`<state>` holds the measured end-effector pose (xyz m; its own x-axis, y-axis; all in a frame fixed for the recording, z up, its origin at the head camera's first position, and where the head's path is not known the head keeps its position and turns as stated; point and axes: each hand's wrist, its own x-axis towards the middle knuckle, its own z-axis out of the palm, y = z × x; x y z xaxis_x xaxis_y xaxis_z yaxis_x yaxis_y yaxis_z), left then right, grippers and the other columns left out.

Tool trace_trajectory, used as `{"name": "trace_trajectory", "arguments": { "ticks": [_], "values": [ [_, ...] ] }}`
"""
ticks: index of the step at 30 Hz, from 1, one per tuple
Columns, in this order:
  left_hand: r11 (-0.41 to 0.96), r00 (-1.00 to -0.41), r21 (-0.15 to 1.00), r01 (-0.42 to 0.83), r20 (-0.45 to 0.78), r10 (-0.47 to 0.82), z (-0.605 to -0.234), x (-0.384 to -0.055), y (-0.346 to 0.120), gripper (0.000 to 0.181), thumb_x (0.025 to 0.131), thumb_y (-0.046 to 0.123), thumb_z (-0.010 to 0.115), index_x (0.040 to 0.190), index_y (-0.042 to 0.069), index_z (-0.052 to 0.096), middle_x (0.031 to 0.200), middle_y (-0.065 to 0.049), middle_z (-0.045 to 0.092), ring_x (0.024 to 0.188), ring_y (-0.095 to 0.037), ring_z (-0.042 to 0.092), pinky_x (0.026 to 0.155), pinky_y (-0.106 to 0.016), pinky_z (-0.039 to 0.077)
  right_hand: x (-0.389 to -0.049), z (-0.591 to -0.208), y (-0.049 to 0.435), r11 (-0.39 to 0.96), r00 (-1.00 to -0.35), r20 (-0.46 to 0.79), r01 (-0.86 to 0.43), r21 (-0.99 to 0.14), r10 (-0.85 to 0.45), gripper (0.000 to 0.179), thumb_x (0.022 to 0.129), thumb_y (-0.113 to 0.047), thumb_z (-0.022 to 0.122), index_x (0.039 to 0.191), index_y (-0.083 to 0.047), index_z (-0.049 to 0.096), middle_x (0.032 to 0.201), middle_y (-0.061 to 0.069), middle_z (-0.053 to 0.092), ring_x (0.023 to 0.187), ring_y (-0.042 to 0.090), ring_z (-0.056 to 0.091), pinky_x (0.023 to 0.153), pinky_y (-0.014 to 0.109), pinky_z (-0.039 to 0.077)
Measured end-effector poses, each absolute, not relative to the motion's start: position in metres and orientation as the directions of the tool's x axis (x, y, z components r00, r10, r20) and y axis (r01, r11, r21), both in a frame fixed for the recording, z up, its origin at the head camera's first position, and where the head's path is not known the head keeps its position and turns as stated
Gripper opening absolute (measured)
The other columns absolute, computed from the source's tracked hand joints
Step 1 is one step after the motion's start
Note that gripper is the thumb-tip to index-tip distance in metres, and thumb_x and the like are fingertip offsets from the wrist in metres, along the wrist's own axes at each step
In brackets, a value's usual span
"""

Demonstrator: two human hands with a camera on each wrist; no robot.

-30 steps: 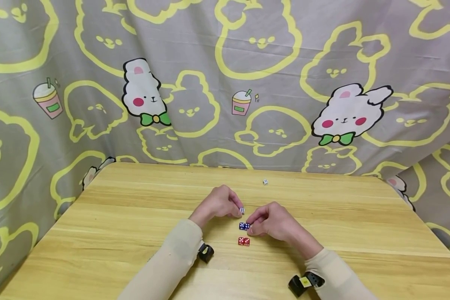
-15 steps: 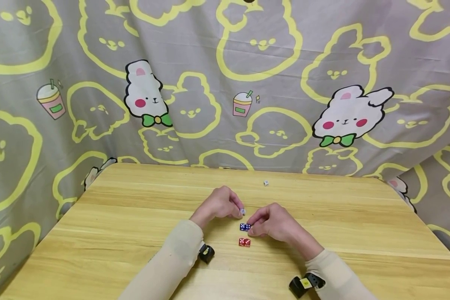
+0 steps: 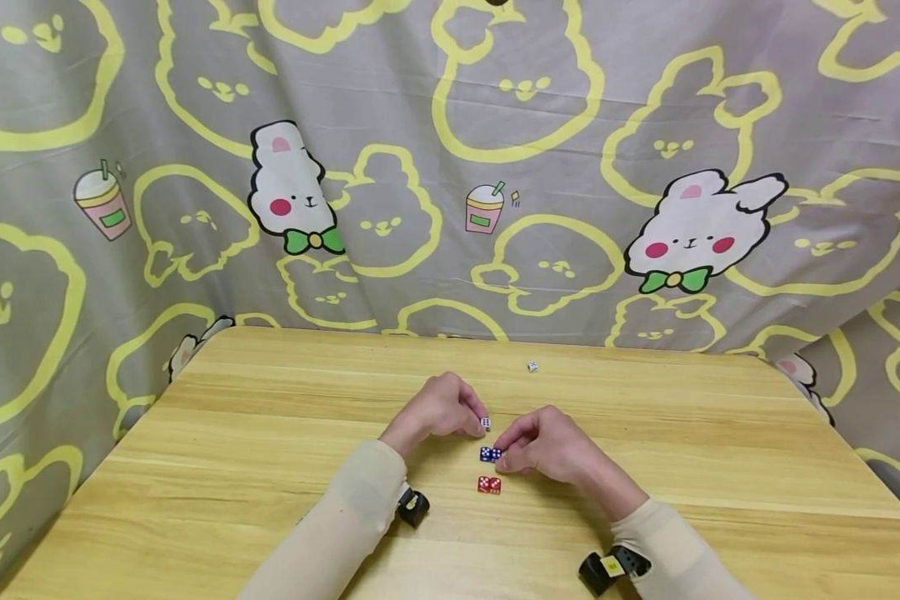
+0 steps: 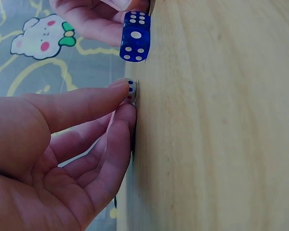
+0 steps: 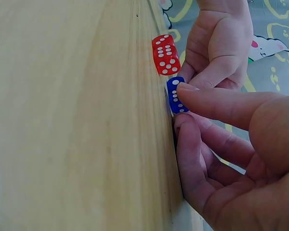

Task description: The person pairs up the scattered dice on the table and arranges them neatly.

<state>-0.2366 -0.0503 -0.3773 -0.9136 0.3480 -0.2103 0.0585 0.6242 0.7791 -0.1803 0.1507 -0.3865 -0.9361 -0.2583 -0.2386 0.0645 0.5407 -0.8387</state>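
Observation:
In the head view my left hand (image 3: 445, 406) pinches a white die (image 3: 485, 423) with dark pips between thumb and fingers, low at the tabletop. The left wrist view shows that die (image 4: 131, 89) partly covered by the fingertips. Just nearer to me, two blue dice (image 3: 486, 454) sit side by side. My right hand (image 3: 551, 443) has thumb and forefinger on the right-hand blue die (image 5: 174, 96), pinching it. A pair of red dice (image 3: 489, 485) stands side by side in front of the blue ones, touched by neither hand.
Another white die (image 3: 532, 366) lies towards the back of the wooden table (image 3: 270, 400). A grey patterned curtain (image 3: 420, 275) hangs behind the table's back edge and at both sides. Black wrist cameras (image 3: 414, 507) are strapped on both sleeves.
The head view has shifted very slightly. Both hands and all the dice otherwise keep their places.

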Motion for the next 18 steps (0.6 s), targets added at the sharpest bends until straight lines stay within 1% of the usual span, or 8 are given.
{"name": "trace_trajectory", "arguments": {
  "ticks": [4,9,15,18],
  "values": [
    [0.624,-0.913,0.779,0.064,-0.206,0.351,-0.3774,-0.2367,-0.0503,0.012,0.082,0.003,0.088,0.089,0.010,0.081,0.084,-0.001,0.077,0.069,-0.015,0.065,0.066,-0.024,0.049,-0.1820,-0.3863,0.1516,0.530,-0.931,-0.245,0.067,-0.845,-0.271,0.019,0.083,-0.011,0.091,0.099,-0.006,0.082,0.085,0.004,0.078,0.073,0.014,0.064,0.065,0.028,0.054],
    [0.623,-0.913,0.779,0.068,-0.203,0.353,-0.3770,-0.2373,-0.0499,0.012,0.082,0.003,0.088,0.088,0.010,0.081,0.083,-0.001,0.077,0.068,-0.014,0.065,0.066,-0.024,0.049,-0.1842,-0.3852,0.1523,0.533,-0.928,-0.251,0.070,-0.843,-0.274,0.019,0.084,-0.016,0.090,0.099,-0.008,0.081,0.084,0.002,0.078,0.072,0.014,0.064,0.065,0.027,0.052],
    [0.614,-0.912,0.787,0.061,-0.207,0.356,-0.3770,-0.2368,-0.0503,0.013,0.081,0.002,0.088,0.089,0.009,0.080,0.083,-0.001,0.077,0.068,-0.014,0.065,0.066,-0.024,0.049,-0.1823,-0.3825,0.1508,0.528,-0.937,-0.252,0.090,-0.845,-0.243,0.019,0.088,-0.020,0.087,0.100,-0.007,0.080,0.083,0.003,0.076,0.075,0.015,0.066,0.070,0.030,0.058],
    [0.614,-0.912,0.787,0.062,-0.206,0.355,-0.3773,-0.2365,-0.0506,0.013,0.081,0.002,0.088,0.089,0.009,0.080,0.082,-0.001,0.077,0.068,-0.014,0.064,0.066,-0.024,0.049,-0.1822,-0.3794,0.1501,0.522,-0.943,-0.240,0.090,-0.848,-0.228,0.019,0.089,-0.019,0.086,0.102,-0.006,0.080,0.084,0.004,0.076,0.075,0.016,0.067,0.070,0.030,0.059]
  ]
}}
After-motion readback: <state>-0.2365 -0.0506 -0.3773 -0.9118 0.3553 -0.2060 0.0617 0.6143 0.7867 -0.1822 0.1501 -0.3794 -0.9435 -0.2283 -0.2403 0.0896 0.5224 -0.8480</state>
